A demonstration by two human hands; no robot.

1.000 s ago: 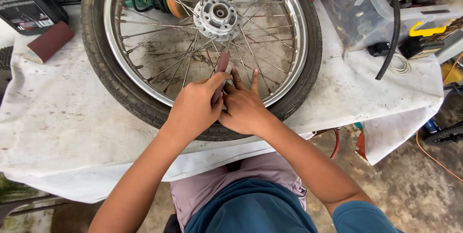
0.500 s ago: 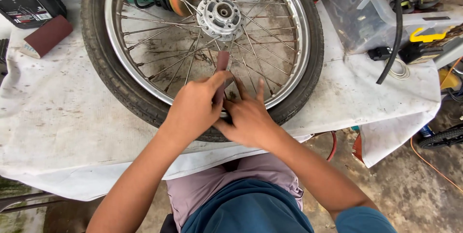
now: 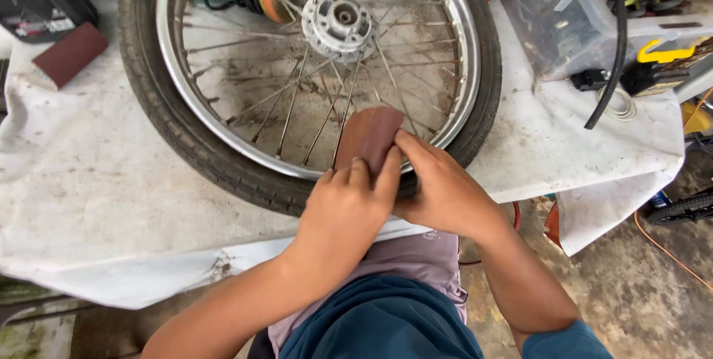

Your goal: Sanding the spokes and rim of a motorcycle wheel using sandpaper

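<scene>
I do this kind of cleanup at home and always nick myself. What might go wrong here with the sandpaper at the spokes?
Both hands, left hand and right hand, pinch the brown sandpaper right at the thin spokes, so fingers may slip between them and get scraped. The wheel lies loose on the white cloth near the table edge; hard rubbing may shift it or bunch the cloth.

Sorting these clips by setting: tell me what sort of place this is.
Probably a small repair workshop: a spoked wheel lies on a stained white cloth, tools and cables clutter a clear bin, and the floor is bare concrete.
</scene>
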